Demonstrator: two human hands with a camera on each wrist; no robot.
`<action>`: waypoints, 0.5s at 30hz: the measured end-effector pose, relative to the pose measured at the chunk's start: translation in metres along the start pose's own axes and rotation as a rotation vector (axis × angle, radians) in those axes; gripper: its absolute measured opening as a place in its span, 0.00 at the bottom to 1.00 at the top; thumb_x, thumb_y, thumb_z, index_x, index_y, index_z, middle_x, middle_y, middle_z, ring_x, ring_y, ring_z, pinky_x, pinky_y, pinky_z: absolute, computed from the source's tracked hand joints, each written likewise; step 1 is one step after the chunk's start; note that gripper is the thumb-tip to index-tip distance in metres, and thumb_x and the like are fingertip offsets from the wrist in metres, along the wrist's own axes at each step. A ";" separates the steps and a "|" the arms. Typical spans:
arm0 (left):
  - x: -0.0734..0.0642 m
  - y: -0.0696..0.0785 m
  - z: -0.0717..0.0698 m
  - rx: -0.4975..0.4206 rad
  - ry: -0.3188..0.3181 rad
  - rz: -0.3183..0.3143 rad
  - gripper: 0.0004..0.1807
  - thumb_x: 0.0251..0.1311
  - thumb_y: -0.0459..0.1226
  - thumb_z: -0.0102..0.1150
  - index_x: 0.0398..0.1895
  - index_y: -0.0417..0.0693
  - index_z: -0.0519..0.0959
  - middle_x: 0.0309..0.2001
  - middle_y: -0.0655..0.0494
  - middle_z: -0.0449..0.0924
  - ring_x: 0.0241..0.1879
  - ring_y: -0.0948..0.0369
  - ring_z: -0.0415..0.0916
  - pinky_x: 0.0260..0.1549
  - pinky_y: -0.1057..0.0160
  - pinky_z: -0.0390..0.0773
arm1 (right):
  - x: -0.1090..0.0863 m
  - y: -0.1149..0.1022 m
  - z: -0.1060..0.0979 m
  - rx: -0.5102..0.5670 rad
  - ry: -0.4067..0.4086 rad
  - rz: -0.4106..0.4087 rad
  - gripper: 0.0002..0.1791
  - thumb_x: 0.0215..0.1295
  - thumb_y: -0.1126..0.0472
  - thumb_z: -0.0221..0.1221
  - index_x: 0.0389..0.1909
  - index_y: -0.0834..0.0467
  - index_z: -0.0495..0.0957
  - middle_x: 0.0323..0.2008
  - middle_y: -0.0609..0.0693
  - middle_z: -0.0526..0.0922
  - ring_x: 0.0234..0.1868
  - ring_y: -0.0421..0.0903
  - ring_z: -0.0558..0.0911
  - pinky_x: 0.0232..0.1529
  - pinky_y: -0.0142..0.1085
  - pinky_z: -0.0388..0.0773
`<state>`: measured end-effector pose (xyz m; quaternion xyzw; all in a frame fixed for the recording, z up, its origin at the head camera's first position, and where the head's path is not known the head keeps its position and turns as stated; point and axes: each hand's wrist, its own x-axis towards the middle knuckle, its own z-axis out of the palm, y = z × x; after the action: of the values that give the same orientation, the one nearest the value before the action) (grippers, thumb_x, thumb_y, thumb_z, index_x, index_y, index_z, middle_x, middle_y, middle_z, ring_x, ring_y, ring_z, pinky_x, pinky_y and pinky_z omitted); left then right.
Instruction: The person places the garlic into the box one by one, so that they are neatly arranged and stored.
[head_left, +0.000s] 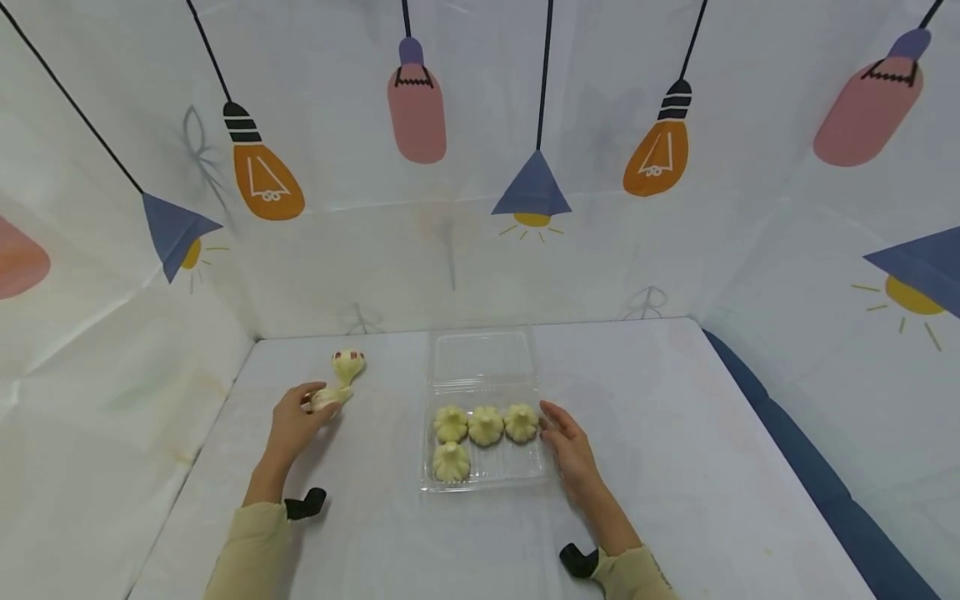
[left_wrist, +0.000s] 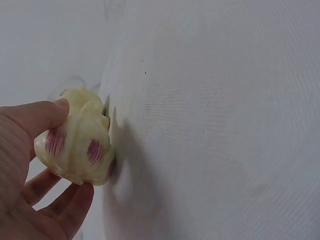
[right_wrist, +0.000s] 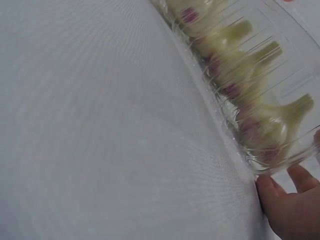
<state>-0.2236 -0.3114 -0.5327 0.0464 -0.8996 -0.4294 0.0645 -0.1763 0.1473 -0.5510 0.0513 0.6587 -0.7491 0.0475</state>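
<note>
At the left of the table, my left hand (head_left: 298, 421) grips a garlic bulb (head_left: 324, 399) between thumb and fingers. The wrist view shows this pale bulb (left_wrist: 80, 147) with purple streaks, low against the white table surface. Just beyond it lies a second garlic bulb (head_left: 348, 364). An open clear plastic clamshell box (head_left: 506, 473) stands mid-table. Three garlic bulbs (head_left: 486, 426) line its back row, and another garlic bulb (head_left: 452, 462) sits front left. My right hand (head_left: 572, 448) is at the box's right side, its fingertips against the clear wall (right_wrist: 280, 167), fingers loosely bent.
The box's lid (head_left: 482, 357) lies folded back towards the rear of the white table (head_left: 720, 467). A white sheet printed with lamps (head_left: 465, 275) hangs behind and at both sides. Blue fabric (head_left: 817, 467) runs along the table's right edge.
</note>
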 end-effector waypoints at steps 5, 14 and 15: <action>-0.005 -0.006 0.001 -0.030 0.043 0.032 0.27 0.58 0.36 0.68 0.57 0.33 0.71 0.57 0.34 0.67 0.57 0.39 0.67 0.50 0.46 0.74 | 0.000 0.001 0.000 0.008 -0.007 -0.005 0.28 0.66 0.75 0.46 0.68 0.64 0.63 0.71 0.60 0.58 0.70 0.57 0.61 0.64 0.38 0.61; -0.015 -0.018 -0.002 0.011 0.040 -0.012 0.26 0.58 0.36 0.64 0.60 0.36 0.73 0.55 0.35 0.64 0.54 0.40 0.67 0.47 0.52 0.70 | 0.001 0.002 -0.001 0.000 0.004 -0.002 0.28 0.66 0.74 0.47 0.68 0.62 0.65 0.70 0.58 0.61 0.69 0.56 0.63 0.62 0.35 0.64; -0.016 -0.019 -0.002 0.012 0.041 -0.005 0.26 0.58 0.35 0.64 0.59 0.35 0.73 0.56 0.34 0.64 0.54 0.40 0.66 0.47 0.50 0.70 | 0.001 0.002 -0.001 0.003 0.007 0.001 0.28 0.66 0.74 0.47 0.67 0.62 0.66 0.70 0.57 0.62 0.68 0.55 0.64 0.61 0.33 0.65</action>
<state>-0.2068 -0.3225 -0.5476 0.0576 -0.9006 -0.4231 0.0814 -0.1768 0.1484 -0.5531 0.0544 0.6578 -0.7498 0.0453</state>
